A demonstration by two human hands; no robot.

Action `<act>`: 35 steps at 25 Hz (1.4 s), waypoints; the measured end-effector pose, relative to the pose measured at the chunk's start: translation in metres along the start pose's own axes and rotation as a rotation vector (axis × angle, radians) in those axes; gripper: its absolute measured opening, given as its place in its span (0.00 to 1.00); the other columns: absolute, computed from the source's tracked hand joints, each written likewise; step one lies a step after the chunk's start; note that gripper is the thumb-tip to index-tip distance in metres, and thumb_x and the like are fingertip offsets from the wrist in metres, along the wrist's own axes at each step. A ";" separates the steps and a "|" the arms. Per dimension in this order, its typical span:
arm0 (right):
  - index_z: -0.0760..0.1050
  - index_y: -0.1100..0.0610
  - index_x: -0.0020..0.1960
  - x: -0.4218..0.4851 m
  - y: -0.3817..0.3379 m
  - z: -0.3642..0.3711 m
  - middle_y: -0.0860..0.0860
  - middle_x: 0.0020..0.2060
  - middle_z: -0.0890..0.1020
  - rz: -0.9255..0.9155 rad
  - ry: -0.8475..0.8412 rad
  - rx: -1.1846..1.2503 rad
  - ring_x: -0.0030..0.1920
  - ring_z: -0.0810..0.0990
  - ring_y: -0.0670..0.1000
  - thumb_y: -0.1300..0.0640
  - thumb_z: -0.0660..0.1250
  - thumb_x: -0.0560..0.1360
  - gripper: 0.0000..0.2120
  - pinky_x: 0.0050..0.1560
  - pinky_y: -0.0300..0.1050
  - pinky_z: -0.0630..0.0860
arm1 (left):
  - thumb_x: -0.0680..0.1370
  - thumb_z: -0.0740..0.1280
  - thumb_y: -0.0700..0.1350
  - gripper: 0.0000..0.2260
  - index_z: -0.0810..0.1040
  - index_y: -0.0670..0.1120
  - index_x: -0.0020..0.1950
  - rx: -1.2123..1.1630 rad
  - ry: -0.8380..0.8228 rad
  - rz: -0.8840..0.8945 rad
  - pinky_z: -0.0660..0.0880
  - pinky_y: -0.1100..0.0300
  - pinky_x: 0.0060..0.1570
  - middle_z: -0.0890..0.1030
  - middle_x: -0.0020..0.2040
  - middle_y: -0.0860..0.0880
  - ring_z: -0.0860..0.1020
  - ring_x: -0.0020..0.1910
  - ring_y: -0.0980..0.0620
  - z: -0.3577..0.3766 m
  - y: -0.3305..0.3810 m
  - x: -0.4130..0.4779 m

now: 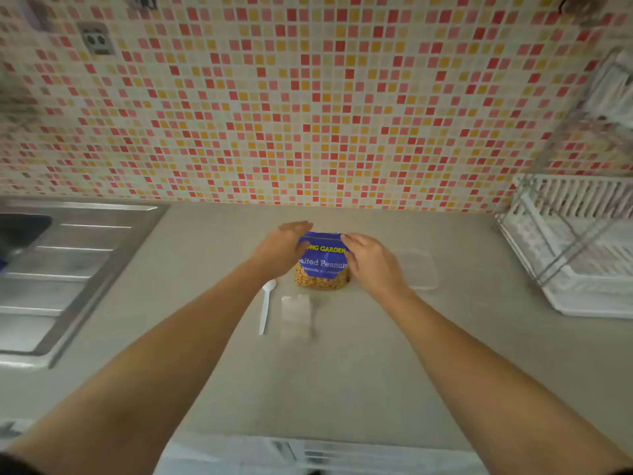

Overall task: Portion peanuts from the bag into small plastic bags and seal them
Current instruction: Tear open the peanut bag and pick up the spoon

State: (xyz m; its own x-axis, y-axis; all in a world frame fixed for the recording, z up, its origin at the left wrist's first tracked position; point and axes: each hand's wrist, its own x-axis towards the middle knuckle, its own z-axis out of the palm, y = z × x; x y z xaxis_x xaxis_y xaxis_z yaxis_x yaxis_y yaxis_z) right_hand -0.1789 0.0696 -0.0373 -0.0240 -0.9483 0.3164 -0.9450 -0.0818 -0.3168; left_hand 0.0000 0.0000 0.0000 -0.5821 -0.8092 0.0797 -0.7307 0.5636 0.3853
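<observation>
A bag (323,265) of salted peanuts stands upright near the middle of a worktop (342,371), a little towards the back wall. Its upper part is glossy blue film with yellow and white lettering. Its lower part is clear and shows a heap of tan peanuts.

Both hands grasp the bag at the top. The left hand (281,252) holds the top left corner, thumb on the front and fingers reaching over the edge. The right hand (373,264) pinches the top right corner with curled fingers. Both bare forearms stretch in from the near edge.

Just in front of the bag, a thin stack of small clear bags (296,315) lies flat. Beside it on the left lies a white plastic spoon (265,306), bowl pointing away. To the right of the bag, partly hidden behind the right hand, sits a clear shallow tub (419,269) with rounded corners; it is too faint to make out further.

The worktop is smooth, matt and grey-beige. At far left is a steel sink (68,269) with a ribbed draining board. At far right stands a white slatted rack (582,241) with wire bars. The wall (308,97) behind is a mosaic of small square tiles in red, pink, orange and cream, with a socket (96,39) at upper left.
</observation>
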 end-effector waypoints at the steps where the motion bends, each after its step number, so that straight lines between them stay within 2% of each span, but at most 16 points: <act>1: 0.71 0.58 0.67 0.010 0.005 0.004 0.54 0.65 0.75 0.003 0.013 0.000 0.64 0.73 0.56 0.62 0.61 0.76 0.19 0.59 0.50 0.73 | 0.80 0.59 0.42 0.20 0.64 0.44 0.72 -0.001 -0.017 -0.008 0.60 0.57 0.67 0.67 0.72 0.45 0.65 0.70 0.46 0.000 -0.003 0.013; 5: 0.73 0.60 0.64 0.031 0.019 0.024 0.55 0.62 0.77 -0.032 0.034 0.013 0.60 0.77 0.57 0.64 0.65 0.74 0.19 0.56 0.52 0.75 | 0.80 0.60 0.46 0.19 0.67 0.46 0.70 0.061 -0.137 0.011 0.65 0.55 0.64 0.72 0.68 0.44 0.70 0.67 0.45 -0.002 -0.019 0.047; 7: 0.76 0.60 0.61 0.035 0.023 0.036 0.55 0.58 0.80 -0.063 0.066 0.022 0.56 0.80 0.57 0.64 0.67 0.72 0.17 0.50 0.55 0.80 | 0.79 0.61 0.46 0.16 0.72 0.45 0.67 0.081 -0.180 0.056 0.68 0.56 0.61 0.76 0.65 0.45 0.73 0.63 0.46 -0.001 -0.027 0.057; 9: 0.79 0.60 0.57 0.035 0.027 0.045 0.55 0.52 0.83 -0.091 0.140 0.007 0.50 0.83 0.56 0.66 0.71 0.68 0.18 0.40 0.53 0.82 | 0.79 0.61 0.45 0.13 0.76 0.44 0.62 0.083 -0.209 0.105 0.70 0.59 0.55 0.80 0.60 0.46 0.76 0.59 0.47 0.002 -0.033 0.062; 11: 0.80 0.59 0.54 0.033 0.030 0.053 0.53 0.49 0.84 -0.117 0.204 -0.010 0.46 0.84 0.54 0.68 0.75 0.62 0.20 0.36 0.48 0.82 | 0.79 0.61 0.43 0.12 0.79 0.44 0.59 0.038 -0.202 0.127 0.70 0.60 0.51 0.82 0.57 0.46 0.77 0.55 0.47 0.006 -0.038 0.066; 16: 0.81 0.60 0.52 0.030 0.035 0.060 0.54 0.48 0.84 -0.204 0.343 -0.053 0.46 0.84 0.54 0.66 0.72 0.64 0.17 0.39 0.45 0.82 | 0.78 0.62 0.44 0.11 0.80 0.45 0.57 -0.026 -0.186 0.151 0.71 0.62 0.48 0.83 0.54 0.46 0.79 0.52 0.49 0.008 -0.046 0.071; 20: 0.81 0.61 0.52 0.035 0.042 0.061 0.55 0.47 0.84 -0.280 0.397 -0.091 0.44 0.84 0.54 0.64 0.71 0.66 0.14 0.39 0.47 0.82 | 0.78 0.63 0.44 0.10 0.81 0.46 0.56 -0.087 -0.217 0.154 0.74 0.60 0.48 0.84 0.53 0.47 0.79 0.49 0.52 0.005 -0.051 0.076; 22: 0.82 0.61 0.51 0.036 0.045 0.059 0.55 0.46 0.84 -0.298 0.425 -0.092 0.43 0.84 0.54 0.61 0.69 0.70 0.11 0.39 0.46 0.82 | 0.78 0.64 0.45 0.10 0.81 0.46 0.56 -0.098 -0.245 0.147 0.76 0.59 0.48 0.83 0.54 0.47 0.77 0.47 0.55 0.005 -0.052 0.080; 25: 0.82 0.61 0.49 0.040 0.046 0.058 0.54 0.43 0.84 -0.312 0.449 -0.081 0.41 0.82 0.54 0.56 0.64 0.74 0.11 0.39 0.43 0.81 | 0.78 0.64 0.46 0.10 0.80 0.46 0.56 -0.103 -0.275 0.128 0.76 0.59 0.48 0.83 0.54 0.48 0.76 0.47 0.57 0.004 -0.053 0.086; 28: 0.81 0.58 0.44 0.049 0.046 0.059 0.51 0.39 0.83 -0.285 0.417 -0.054 0.39 0.80 0.53 0.58 0.67 0.73 0.05 0.42 0.46 0.75 | 0.77 0.64 0.46 0.09 0.81 0.46 0.53 -0.140 -0.304 0.107 0.75 0.63 0.44 0.84 0.50 0.48 0.79 0.48 0.54 0.002 -0.051 0.088; 29: 0.80 0.57 0.42 0.050 0.046 0.059 0.50 0.38 0.82 -0.272 0.412 -0.058 0.39 0.79 0.53 0.57 0.67 0.73 0.04 0.43 0.44 0.71 | 0.77 0.64 0.47 0.09 0.81 0.46 0.52 -0.170 -0.310 0.096 0.75 0.63 0.43 0.84 0.50 0.48 0.79 0.49 0.53 0.001 -0.049 0.089; 32: 0.79 0.57 0.40 0.051 0.045 0.057 0.50 0.36 0.81 -0.294 0.412 -0.098 0.39 0.76 0.52 0.57 0.65 0.73 0.07 0.43 0.42 0.64 | 0.76 0.65 0.50 0.11 0.82 0.45 0.49 -0.280 -0.303 0.020 0.76 0.59 0.46 0.84 0.48 0.49 0.79 0.48 0.53 -0.001 -0.041 0.095; 35: 0.79 0.58 0.39 0.047 0.045 0.056 0.51 0.35 0.81 -0.340 0.430 -0.100 0.39 0.74 0.52 0.57 0.64 0.74 0.08 0.42 0.41 0.63 | 0.76 0.66 0.49 0.07 0.81 0.47 0.47 -0.272 -0.391 0.021 0.75 0.63 0.44 0.83 0.47 0.50 0.79 0.44 0.56 0.000 -0.035 0.100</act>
State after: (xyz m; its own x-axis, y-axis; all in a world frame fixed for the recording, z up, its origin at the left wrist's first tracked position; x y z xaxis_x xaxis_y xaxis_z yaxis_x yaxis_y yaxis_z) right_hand -0.2040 0.0041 -0.0863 0.1762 -0.6616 0.7289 -0.9487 -0.3115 -0.0534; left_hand -0.0331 -0.1009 -0.0057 -0.7246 -0.6455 -0.2417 -0.6277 0.4732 0.6182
